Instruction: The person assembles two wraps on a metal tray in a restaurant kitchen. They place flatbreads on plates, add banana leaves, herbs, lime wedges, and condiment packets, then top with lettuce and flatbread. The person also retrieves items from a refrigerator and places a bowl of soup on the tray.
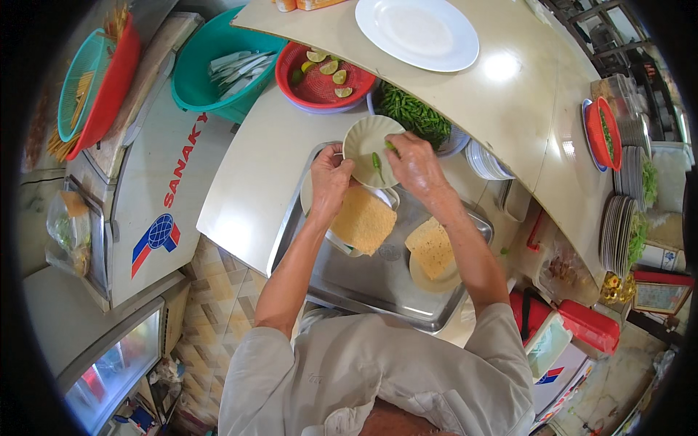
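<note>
Left fingers [337, 164] grip dish [361, 139]; chili [376, 161] inside, second chili [391, 147] between right fingers [404, 144].

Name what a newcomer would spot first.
A pale dish, mid-picture, held by the left hand: one green chili lies in it, a second chili seems pinched in the right hand at its edge. Beyond, a red basket holds lime pieces, heaped green chilies to its right.

Bright indoor light, white glare on the counter [520, 109], dark curved fisheye rim.

Chilli [376, 161] in dish [358, 140], limes [329, 67] in basket [313, 86] beside basin [207, 54]
</note>
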`<state>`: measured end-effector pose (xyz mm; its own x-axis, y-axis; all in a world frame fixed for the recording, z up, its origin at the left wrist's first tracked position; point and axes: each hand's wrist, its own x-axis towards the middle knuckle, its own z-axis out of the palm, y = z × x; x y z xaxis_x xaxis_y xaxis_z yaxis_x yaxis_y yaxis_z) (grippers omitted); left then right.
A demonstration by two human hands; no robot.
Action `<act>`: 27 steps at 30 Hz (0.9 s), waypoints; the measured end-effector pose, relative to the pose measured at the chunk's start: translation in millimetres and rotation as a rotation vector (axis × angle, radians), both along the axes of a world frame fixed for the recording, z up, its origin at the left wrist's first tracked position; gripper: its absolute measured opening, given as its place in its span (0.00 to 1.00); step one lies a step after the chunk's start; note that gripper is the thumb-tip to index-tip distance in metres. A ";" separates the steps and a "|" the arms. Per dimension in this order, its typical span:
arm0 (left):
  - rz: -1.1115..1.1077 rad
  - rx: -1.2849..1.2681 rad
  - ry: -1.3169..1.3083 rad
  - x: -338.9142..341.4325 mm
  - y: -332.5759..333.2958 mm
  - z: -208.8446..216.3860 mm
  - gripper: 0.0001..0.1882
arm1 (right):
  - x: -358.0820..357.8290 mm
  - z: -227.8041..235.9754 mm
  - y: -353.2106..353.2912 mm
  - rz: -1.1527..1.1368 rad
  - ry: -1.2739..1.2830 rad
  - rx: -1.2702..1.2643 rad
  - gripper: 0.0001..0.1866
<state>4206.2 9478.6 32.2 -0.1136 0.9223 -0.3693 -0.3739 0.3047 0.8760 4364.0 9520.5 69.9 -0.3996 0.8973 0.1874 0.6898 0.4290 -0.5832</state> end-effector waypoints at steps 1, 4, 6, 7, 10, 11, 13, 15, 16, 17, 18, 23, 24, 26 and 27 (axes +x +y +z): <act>-0.005 0.012 -0.014 -0.1 -1.5 0.8 0.14 | -3.3 0.1 -3.6 0.005 -0.007 0.016 0.11; 0.030 0.025 -0.055 -2.8 -7.5 2.3 0.14 | -4.6 0.8 -6.1 -0.023 0.121 -0.041 0.10; 0.055 0.012 -0.078 -5.6 -10.9 2.3 0.14 | -3.5 2.7 -7.6 -0.061 0.179 -0.077 0.10; 0.067 0.009 -0.096 -7.1 -12.2 2.2 0.14 | -3.6 4.0 -8.3 -0.083 0.169 -0.072 0.10; 0.071 -0.014 -0.084 -12.1 -15.0 2.8 0.14 | -10.5 9.1 -15.5 -0.059 -0.036 -0.044 0.09; 0.081 -0.011 -0.096 -14.3 -15.9 3.5 0.14 | -15.1 11.0 -18.6 -0.039 -0.123 -0.020 0.08; 0.090 -0.010 -0.127 -20.5 -18.2 5.3 0.14 | -26.5 14.1 -21.2 0.059 -0.087 -0.019 0.08; 0.127 -0.014 -0.104 -30.4 -21.2 7.0 0.14 | -39.2 16.5 -17.7 0.106 -0.059 0.036 0.09; 0.133 -0.005 -0.109 -36.8 -22.9 7.4 0.14 | -46.4 16.9 -14.1 0.034 -0.019 0.079 0.09; 0.151 -0.015 -0.096 -44.3 -24.6 7.4 0.14 | -52.4 17.7 -6.5 0.006 -0.009 0.084 0.09; 0.165 -0.010 -0.094 -52.6 -26.2 7.2 0.14 | -59.2 17.4 1.3 -0.030 0.015 0.112 0.10; 0.264 0.013 -0.090 -94.6 -30.7 4.6 0.14 | -93.8 5.6 69.9 0.013 -0.154 0.086 0.15; 0.284 -0.008 -0.077 -101.8 -31.1 4.0 0.13 | -101.8 -1.4 85.3 -0.027 -0.215 0.099 0.17; 0.318 -0.015 -0.077 -114.1 -31.7 2.1 0.13 | -117.7 -18.9 111.6 -0.084 -0.347 0.124 0.22; 0.323 0.009 -0.087 -119.1 -32.3 0.9 0.13 | -125.6 -29.3 121.3 -0.125 -0.416 0.097 0.24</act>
